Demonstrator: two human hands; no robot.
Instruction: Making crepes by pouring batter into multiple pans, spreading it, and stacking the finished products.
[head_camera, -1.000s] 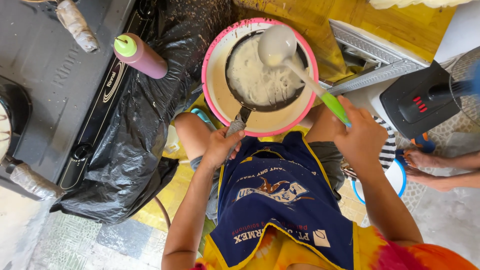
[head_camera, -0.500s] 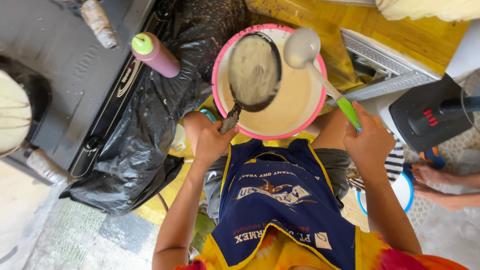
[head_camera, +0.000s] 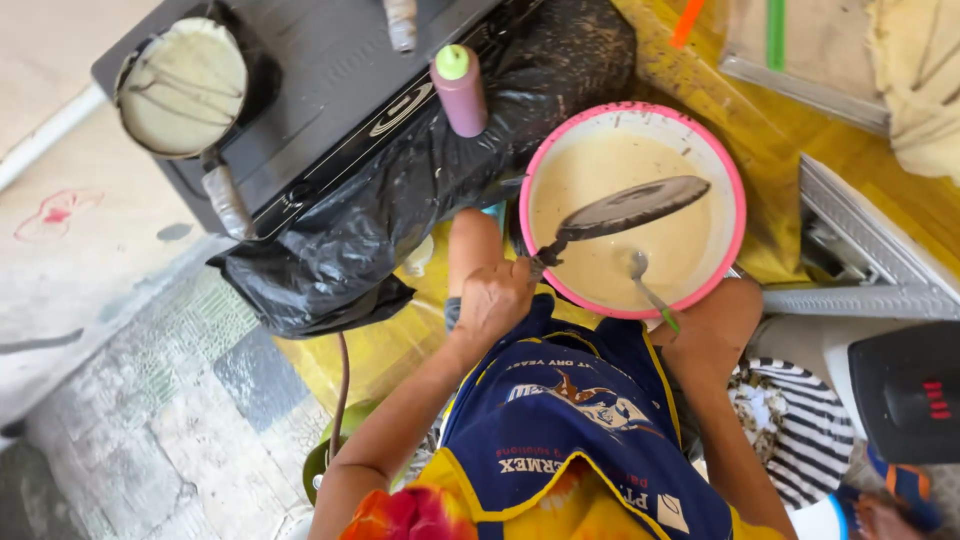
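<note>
Left hand (head_camera: 497, 300): fingers curled tight around the handle of the small round dark metal pan (head_camera: 632, 206), at the near-left rim of the pink-rimmed round basin of pale batter (head_camera: 735, 215). Pan is tilted on edge over the batter; long axis runs from the handle at the near-left rim toward the far-right rim. Right hand (head_camera: 697, 345): at the near rim, holding the green-handled metal ladle (head_camera: 648, 288), bowl dipped in batter; finger spread cannot be told.
</note>
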